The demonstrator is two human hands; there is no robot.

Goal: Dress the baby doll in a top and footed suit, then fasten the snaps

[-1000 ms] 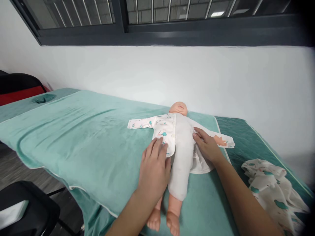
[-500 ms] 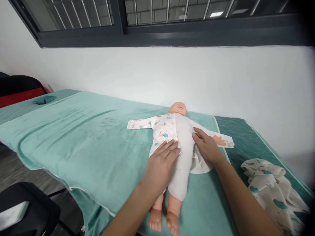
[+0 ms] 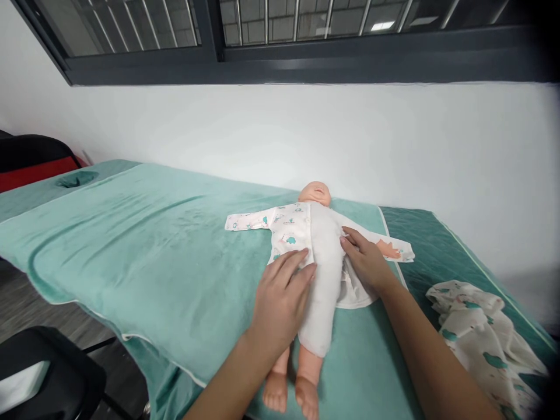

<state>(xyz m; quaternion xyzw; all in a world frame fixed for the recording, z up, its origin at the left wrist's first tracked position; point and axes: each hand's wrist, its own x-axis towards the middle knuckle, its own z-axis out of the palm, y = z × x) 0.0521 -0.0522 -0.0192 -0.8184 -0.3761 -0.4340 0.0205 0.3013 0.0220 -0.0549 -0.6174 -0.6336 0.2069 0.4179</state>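
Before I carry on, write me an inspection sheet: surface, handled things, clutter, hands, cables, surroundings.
Surface: green blanket, slightly creased.
Handled things: doll lying face up; printed shirt covering one side of its chest, the other side uncovered.
Clutter: printed cloth, crumpled, at the right.
Hands: left hand over the shirt's lower front, fingers spread; right hand beside the doll's torso, grip unclear.
Cables: nothing seen.
Surroundings: white wall behind, barred window above; black chair at lower left.

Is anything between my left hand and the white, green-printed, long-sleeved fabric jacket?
Nothing visible: the left hand is on or just above the jacket. The crumpled white cloth with green patches lies off to the right.
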